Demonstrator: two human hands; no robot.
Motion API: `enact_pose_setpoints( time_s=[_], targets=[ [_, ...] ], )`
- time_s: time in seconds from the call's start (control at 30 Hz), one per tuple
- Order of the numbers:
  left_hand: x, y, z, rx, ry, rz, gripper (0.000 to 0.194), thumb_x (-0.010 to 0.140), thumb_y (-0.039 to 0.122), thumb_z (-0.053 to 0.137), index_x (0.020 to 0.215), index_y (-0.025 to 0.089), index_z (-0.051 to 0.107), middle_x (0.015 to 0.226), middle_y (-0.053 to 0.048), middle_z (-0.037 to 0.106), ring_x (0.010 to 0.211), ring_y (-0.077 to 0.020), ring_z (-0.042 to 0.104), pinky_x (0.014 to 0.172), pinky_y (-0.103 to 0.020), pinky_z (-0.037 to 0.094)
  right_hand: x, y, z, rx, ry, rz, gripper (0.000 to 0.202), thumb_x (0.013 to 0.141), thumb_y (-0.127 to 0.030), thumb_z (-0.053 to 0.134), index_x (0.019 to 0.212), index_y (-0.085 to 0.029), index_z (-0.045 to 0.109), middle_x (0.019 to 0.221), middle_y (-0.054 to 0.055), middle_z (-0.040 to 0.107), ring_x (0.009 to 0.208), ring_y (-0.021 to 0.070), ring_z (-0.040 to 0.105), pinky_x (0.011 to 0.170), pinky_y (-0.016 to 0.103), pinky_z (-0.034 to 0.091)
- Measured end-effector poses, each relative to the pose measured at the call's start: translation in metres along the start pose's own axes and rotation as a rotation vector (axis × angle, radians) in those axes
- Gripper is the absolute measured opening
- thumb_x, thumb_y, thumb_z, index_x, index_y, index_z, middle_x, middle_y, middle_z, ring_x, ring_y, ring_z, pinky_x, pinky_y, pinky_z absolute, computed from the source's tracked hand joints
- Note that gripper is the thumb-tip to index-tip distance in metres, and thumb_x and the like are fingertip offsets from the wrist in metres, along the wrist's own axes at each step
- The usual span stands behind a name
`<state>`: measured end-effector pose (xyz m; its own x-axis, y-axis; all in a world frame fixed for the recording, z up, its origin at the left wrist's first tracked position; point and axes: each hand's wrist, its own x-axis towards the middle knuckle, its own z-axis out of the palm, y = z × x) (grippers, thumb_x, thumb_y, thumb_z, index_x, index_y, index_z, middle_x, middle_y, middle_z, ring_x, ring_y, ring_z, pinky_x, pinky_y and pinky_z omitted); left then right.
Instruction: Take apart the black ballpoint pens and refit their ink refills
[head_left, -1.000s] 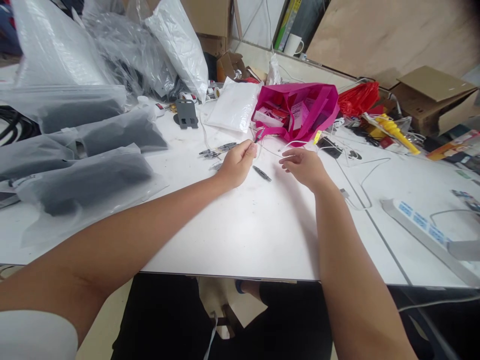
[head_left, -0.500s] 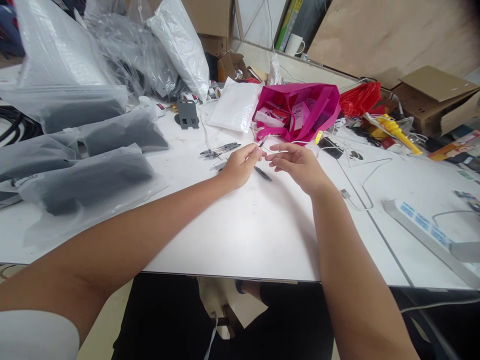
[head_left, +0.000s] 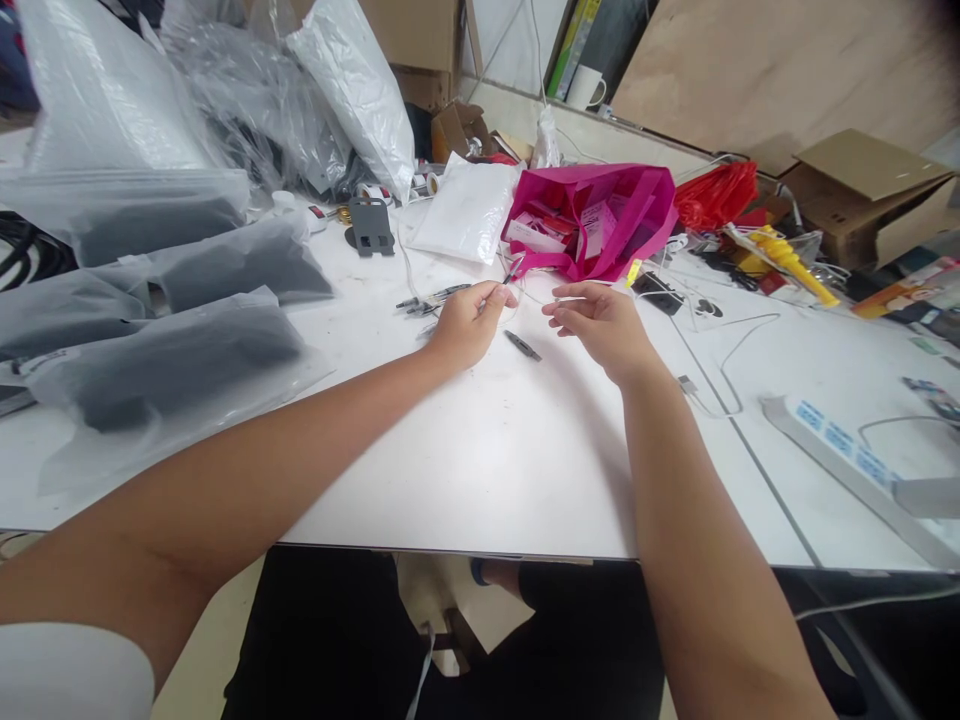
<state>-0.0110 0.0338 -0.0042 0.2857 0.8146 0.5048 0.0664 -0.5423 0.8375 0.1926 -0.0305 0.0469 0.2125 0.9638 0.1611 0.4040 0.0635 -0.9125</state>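
Note:
My left hand (head_left: 466, 325) is closed on a slim pen part (head_left: 513, 269), whose pointed end sticks up past the fingertips. To its right my right hand (head_left: 600, 330) hovers over the table, fingers stretched toward the left one and a little apart, with nothing visible in them. Between and below the hands lies a dark pen piece (head_left: 523, 346) on the white tabletop (head_left: 480, 460). Several clear-and-black pens (head_left: 433, 298) lie just beyond my left hand, which partly covers them.
Grey garment-like packs in frosted bags (head_left: 180, 350) fill the left side. A magenta bag (head_left: 637, 210) with boxes inside and a white padded packet (head_left: 469, 210) stand behind the hands. To the right are cables, a power strip (head_left: 840, 450) and a cardboard box (head_left: 862, 190).
My hands, which were nearly touching, have moved apart. The pen part in my left hand now shows more clearly, pointing upward. The piece on the table has stayed put.

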Motion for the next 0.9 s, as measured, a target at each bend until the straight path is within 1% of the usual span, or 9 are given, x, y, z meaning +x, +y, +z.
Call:
enact_pose_setpoints(
  time_s=[0.07, 0.2, 0.33, 0.4, 0.5, 0.63, 0.77, 0.83, 0.9],
  targets=[
    [0.000, -0.004, 0.001, 0.004, 0.012, -0.011, 0.036, 0.107, 0.041, 0.049, 0.098, 0.019, 0.076, 0.097, -0.008, 0.079, 0.098, -0.0208, 0.070, 0.094, -0.036, 0.052, 0.004, 0.007, -0.002, -0.079, 0.086, 0.006, 0.028, 0.073, -0.018, 0.074, 0.101, -0.021, 0.073, 0.094, 0.006, 0.083, 0.077, 0.0209, 0.075, 0.079, 0.042, 0.063],
    [0.001, -0.010, 0.004, -0.013, 0.024, -0.011, 0.038, 0.106, 0.047, 0.051, 0.101, 0.019, 0.077, 0.095, -0.008, 0.079, 0.098, -0.0220, 0.071, 0.096, -0.038, 0.053, 0.010, 0.013, -0.007, -0.203, 0.287, -0.062, 0.020, 0.077, -0.019, 0.071, 0.096, -0.021, 0.074, 0.092, 0.006, 0.081, 0.079, 0.0228, 0.076, 0.088, 0.049, 0.063],
    [0.001, -0.011, 0.004, -0.016, 0.038, 0.033, 0.036, 0.107, 0.045, 0.051, 0.100, 0.020, 0.076, 0.109, -0.010, 0.080, 0.107, -0.0220, 0.072, 0.100, -0.038, 0.053, 0.012, 0.013, -0.007, -0.109, 0.319, -0.119, 0.015, 0.083, -0.028, 0.074, 0.097, -0.021, 0.075, 0.096, 0.008, 0.081, 0.086, 0.0249, 0.079, 0.081, 0.045, 0.065],
    [0.000, -0.009, 0.004, -0.009, 0.054, 0.068, 0.034, 0.107, 0.042, 0.050, 0.101, 0.020, 0.075, 0.115, -0.011, 0.079, 0.112, -0.0218, 0.071, 0.100, -0.037, 0.053, 0.012, 0.014, -0.006, -0.104, 0.335, -0.189, 0.015, 0.086, -0.031, 0.074, 0.099, -0.022, 0.074, 0.097, 0.007, 0.081, 0.090, 0.0248, 0.079, 0.083, 0.044, 0.065],
    [0.000, -0.007, 0.003, 0.014, 0.057, 0.068, 0.034, 0.107, 0.042, 0.050, 0.100, 0.019, 0.075, 0.110, -0.010, 0.079, 0.106, -0.0206, 0.071, 0.098, -0.036, 0.053, 0.011, 0.017, -0.006, -0.204, 0.408, -0.286, 0.012, 0.089, -0.033, 0.073, 0.097, -0.024, 0.075, 0.096, 0.006, 0.081, 0.095, 0.0252, 0.079, 0.094, 0.047, 0.064],
    [0.000, -0.005, 0.002, 0.001, 0.057, 0.062, 0.035, 0.107, 0.043, 0.050, 0.100, 0.019, 0.074, 0.106, -0.010, 0.079, 0.101, -0.0200, 0.071, 0.097, -0.036, 0.053, 0.013, 0.020, -0.009, -0.241, 0.492, -0.286, 0.011, 0.088, -0.032, 0.076, 0.095, -0.024, 0.074, 0.091, 0.005, 0.079, 0.094, 0.0266, 0.079, 0.096, 0.049, 0.062],
    [-0.001, -0.002, 0.001, -0.042, 0.063, 0.069, 0.036, 0.108, 0.046, 0.049, 0.099, 0.019, 0.072, 0.103, -0.008, 0.078, 0.096, -0.0182, 0.069, 0.090, -0.033, 0.053, 0.015, 0.016, -0.009, -0.052, 0.482, -0.189, 0.017, 0.087, -0.034, 0.078, 0.098, -0.024, 0.070, 0.091, 0.005, 0.079, 0.091, 0.0254, 0.080, 0.078, 0.042, 0.065],
    [-0.002, 0.001, 0.001, -0.062, 0.019, 0.063, 0.037, 0.108, 0.046, 0.048, 0.097, 0.019, 0.071, 0.088, -0.005, 0.073, 0.083, -0.0161, 0.065, 0.082, -0.032, 0.051, 0.013, 0.011, -0.007, 0.064, 0.434, -0.156, 0.019, 0.088, -0.036, 0.079, 0.098, -0.024, 0.069, 0.096, 0.005, 0.080, 0.092, 0.0237, 0.080, 0.070, 0.035, 0.064],
    [-0.005, 0.005, 0.001, -0.069, -0.043, 0.064, 0.035, 0.108, 0.043, 0.048, 0.095, 0.019, 0.070, 0.073, -0.001, 0.063, 0.072, -0.0146, 0.058, 0.075, -0.031, 0.048, 0.010, 0.005, -0.002, 0.150, 0.375, -0.155, 0.022, 0.089, -0.041, 0.079, 0.098, -0.025, 0.068, 0.102, 0.004, 0.081, 0.094, 0.0217, 0.081, 0.068, 0.031, 0.062]
  ],
)
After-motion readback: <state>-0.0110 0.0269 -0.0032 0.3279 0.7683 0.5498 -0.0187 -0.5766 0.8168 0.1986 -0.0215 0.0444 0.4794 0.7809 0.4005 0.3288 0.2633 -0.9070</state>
